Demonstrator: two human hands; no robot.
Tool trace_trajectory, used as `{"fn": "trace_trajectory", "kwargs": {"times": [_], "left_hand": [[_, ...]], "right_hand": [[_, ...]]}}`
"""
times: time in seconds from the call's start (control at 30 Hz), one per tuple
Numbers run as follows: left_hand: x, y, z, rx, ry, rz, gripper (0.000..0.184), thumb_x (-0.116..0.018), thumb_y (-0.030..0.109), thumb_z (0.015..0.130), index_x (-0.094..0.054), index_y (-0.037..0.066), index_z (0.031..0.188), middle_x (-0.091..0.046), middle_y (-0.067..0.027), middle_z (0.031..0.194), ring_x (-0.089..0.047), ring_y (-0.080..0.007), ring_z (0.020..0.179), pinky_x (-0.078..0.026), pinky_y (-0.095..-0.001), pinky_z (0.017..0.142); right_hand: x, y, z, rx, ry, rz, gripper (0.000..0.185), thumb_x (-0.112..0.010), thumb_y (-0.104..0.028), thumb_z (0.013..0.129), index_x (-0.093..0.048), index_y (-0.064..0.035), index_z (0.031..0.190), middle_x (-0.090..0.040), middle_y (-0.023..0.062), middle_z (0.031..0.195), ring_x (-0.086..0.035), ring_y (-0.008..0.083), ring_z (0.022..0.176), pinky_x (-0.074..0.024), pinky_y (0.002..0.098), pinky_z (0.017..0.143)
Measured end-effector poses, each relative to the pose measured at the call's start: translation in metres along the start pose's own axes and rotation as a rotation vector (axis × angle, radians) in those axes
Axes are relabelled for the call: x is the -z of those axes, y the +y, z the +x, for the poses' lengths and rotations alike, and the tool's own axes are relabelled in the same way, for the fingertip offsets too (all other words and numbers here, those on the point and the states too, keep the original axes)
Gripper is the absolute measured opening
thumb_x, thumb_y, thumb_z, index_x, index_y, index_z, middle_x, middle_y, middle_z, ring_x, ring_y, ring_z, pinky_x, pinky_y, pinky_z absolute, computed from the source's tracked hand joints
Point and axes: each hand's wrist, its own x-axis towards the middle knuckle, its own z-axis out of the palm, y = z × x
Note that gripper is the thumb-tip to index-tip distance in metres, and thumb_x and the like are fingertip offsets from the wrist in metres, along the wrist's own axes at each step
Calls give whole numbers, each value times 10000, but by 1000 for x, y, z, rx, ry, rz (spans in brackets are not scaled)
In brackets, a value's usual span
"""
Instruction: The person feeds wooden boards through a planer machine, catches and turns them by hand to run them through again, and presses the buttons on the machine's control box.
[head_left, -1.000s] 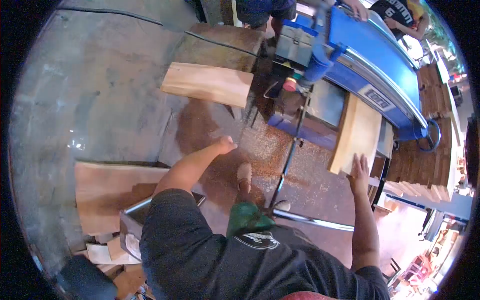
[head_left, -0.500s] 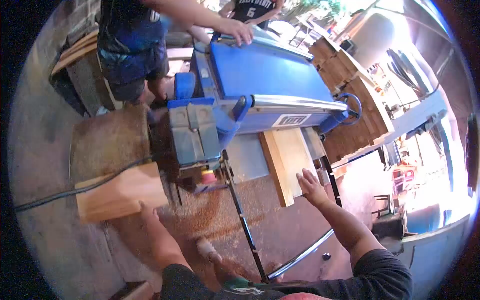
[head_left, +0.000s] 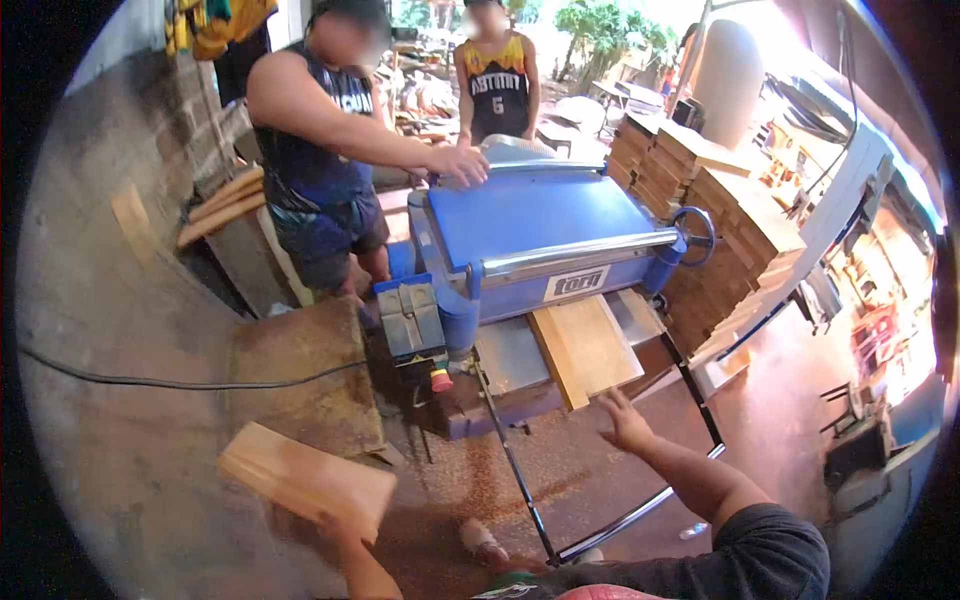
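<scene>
A blue thickness planer stands in front of me. One wooden board lies on its metal bed, its far part hidden under the machine. My right hand is just off the near end of that board, fingers spread, holding nothing. At lower left my left hand grips a second wooden board by its near edge. That board is held tilted above the floor, and most of my left fingers are hidden beneath it.
A co-worker rests a hand on the planer's top; another person stands behind it. Stacked boards rise to the right. A black cable runs left. The planer's roller frame extends toward me over sawdust.
The board on the bed has slid farther into the planer. My right hand has come off it. My left hand still holds its board, now turned to another angle. My view has tilted up.
</scene>
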Motion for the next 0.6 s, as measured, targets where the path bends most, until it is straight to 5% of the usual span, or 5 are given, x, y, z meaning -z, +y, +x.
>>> {"fn": "trace_trajectory", "kwargs": {"times": [0.2, 0.43, 0.5, 0.6], "left_hand": [[138, 20, -145, -182, -231, 142, 463, -640, 281, 911, -539, -67, 1201, -642, -195, 1067, -648, -301, 895, -531, -392, 793], [240, -17, -366, -366, -383, 314, 411, -663, 220, 888, -565, -62, 1171, -665, -162, 1018, -645, -267, 863, -515, -351, 777], [250, -26, -414, -410, -395, 340, 397, -670, 203, 882, -572, -60, 1163, -672, -152, 1003, -644, -257, 854, -510, -340, 773], [254, -37, -474, -460, -409, 369, 377, -679, 177, 872, -583, -58, 1150, -682, -138, 982, -642, -242, 840, -502, -322, 766]], "right_hand": [[-15, -6, -115, 122, -143, 256, 730, -758, -269, 767, -420, -121, 1396, -351, 214, 1474, -371, 409, 1338, -386, 449, 1073], [-51, 12, -157, 315, 56, 465, 573, -718, -291, 817, -523, -81, 1314, -573, 225, 1250, -517, 379, 1212, -426, 426, 1027], [-18, -9, -165, 290, -206, 624, 625, -647, -437, 865, -506, -54, 1339, -559, 222, 1291, -512, 359, 1232, -416, 415, 1039], [-24, -23, -177, 293, -428, 845, 637, -608, -447, 907, -481, 4, 1339, -588, 206, 1259, -558, 287, 1181, -452, 380, 979]]}}
